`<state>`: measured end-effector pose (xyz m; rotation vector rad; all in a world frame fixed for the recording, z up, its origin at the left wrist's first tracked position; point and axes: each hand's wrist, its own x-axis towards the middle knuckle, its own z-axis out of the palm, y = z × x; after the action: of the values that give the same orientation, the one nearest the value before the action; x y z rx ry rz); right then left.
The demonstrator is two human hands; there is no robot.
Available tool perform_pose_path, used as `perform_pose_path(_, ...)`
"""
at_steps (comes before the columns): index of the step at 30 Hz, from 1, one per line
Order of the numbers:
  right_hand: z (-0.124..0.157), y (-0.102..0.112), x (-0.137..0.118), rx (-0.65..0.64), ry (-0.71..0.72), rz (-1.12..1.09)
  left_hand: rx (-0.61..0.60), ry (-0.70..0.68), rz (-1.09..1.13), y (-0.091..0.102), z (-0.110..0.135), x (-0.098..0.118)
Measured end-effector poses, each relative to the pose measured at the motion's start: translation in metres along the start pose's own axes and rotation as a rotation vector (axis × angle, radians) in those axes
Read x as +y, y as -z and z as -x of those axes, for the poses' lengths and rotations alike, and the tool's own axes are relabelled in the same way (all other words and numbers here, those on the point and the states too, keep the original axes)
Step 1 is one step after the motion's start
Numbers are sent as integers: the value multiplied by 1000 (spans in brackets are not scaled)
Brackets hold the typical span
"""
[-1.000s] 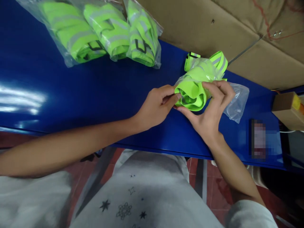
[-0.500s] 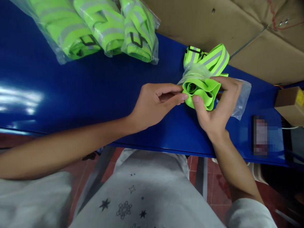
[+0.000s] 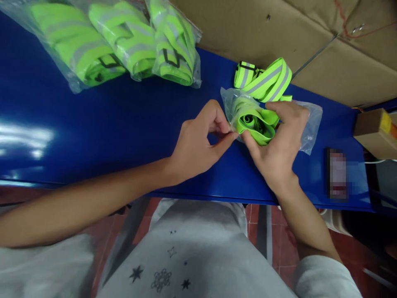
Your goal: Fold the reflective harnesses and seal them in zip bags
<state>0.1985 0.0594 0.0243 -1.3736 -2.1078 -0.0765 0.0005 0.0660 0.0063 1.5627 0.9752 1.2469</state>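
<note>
A rolled neon-green reflective strap (image 3: 257,128) sits partly inside a clear plastic bag (image 3: 228,103), its coiled end facing me. My right hand (image 3: 279,145) is closed around the roll from the right, thumb at its lower front. My left hand (image 3: 206,140) pinches the bag's edge by thumb and forefinger at the left of the roll. Just behind lies a second reflective strap (image 3: 266,80), loosely folded, with grey stripes and black buckles. Another clear bag (image 3: 312,128) shows to the right, partly hidden by my right hand.
Several bagged rolls of reflective strap (image 3: 124,45) lie at the far left of the blue table (image 3: 108,124). Brown cardboard boxes (image 3: 232,25) line its back edge. A small carton (image 3: 374,132) and a blurred-out dark object (image 3: 338,174) are at the right.
My left hand has shifted from the strap to the bag's edge, which now spreads out at the left. My right hand still holds the roll. The view has shifted slightly.
</note>
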Motion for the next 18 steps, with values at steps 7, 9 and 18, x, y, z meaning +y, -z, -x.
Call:
perform_pose_path(7, -12, 8, 2, 26, 4, -71, -325, -196, -216, 12, -9, -1)
perform_pose_path(9, -17, 12, 17, 102, -62, -257, -349, -266, -250, 24, -23, -3)
perform_pose_path(18, -9, -8, 0, -23, -297, -698, -325, -397, -539, 17, -25, 1)
